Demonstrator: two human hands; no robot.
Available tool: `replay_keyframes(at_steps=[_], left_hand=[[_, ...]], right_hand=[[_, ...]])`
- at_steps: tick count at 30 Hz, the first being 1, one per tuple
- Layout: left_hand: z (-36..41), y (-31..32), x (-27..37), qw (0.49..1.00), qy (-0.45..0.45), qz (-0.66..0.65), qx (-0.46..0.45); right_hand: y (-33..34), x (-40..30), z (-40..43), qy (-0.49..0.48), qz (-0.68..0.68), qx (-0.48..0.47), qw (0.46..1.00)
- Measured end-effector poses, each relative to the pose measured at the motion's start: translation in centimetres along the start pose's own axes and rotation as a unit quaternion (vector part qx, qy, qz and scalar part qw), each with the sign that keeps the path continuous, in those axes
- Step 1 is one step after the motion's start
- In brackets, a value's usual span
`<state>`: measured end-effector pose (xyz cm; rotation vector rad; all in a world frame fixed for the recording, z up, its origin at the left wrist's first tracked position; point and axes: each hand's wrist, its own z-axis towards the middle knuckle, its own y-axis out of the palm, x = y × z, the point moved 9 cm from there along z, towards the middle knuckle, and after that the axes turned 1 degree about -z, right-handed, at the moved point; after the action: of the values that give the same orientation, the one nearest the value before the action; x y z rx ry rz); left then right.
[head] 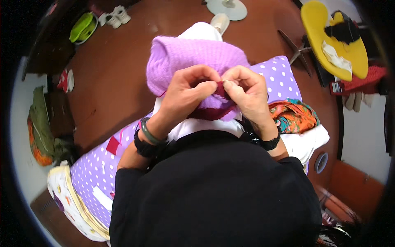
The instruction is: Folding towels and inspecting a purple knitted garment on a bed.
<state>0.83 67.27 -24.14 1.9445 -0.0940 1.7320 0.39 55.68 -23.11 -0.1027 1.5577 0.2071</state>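
Observation:
A fuzzy lilac knitted garment (200, 52) lies bunched over my white-clad lap. Dark red fabric (213, 113) edges its near side. My left hand (191, 88) pinches a bit of this dark red fabric between thumb and forefinger. Close against it, my right hand (247, 89) grips the same edge with thumb and fingertips. Something thin and dark shows at the right fingertips, too small to identify. The fingertips of both hands almost meet. A bangle and a black band circle my left wrist, and a black band is on the right.
I sit on a bed with a purple polka-dot sheet (89, 173). A dark red fabric square (113, 145) lies to the left. On the right are a patterned orange cloth (296, 115) and a yellow chair (336, 46) bearing clothes. White shoes (118, 17) and a green basin (83, 28) stand farther off.

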Motion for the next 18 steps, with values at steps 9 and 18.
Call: replay_keyframes(at_steps=[9, 18], left_hand=[[-1.1, 0.7, 6.0, 0.913, 0.285, 0.272, 0.106], [-1.7, 2.6, 6.8, 0.829, 0.337, 0.433, 0.105]], right_hand=[[-1.6, -0.4, -0.2, -0.005, 0.061, 0.029, 0.998], [-1.3, -0.8, -0.5, -0.020, 0.029, 0.028, 0.999]])
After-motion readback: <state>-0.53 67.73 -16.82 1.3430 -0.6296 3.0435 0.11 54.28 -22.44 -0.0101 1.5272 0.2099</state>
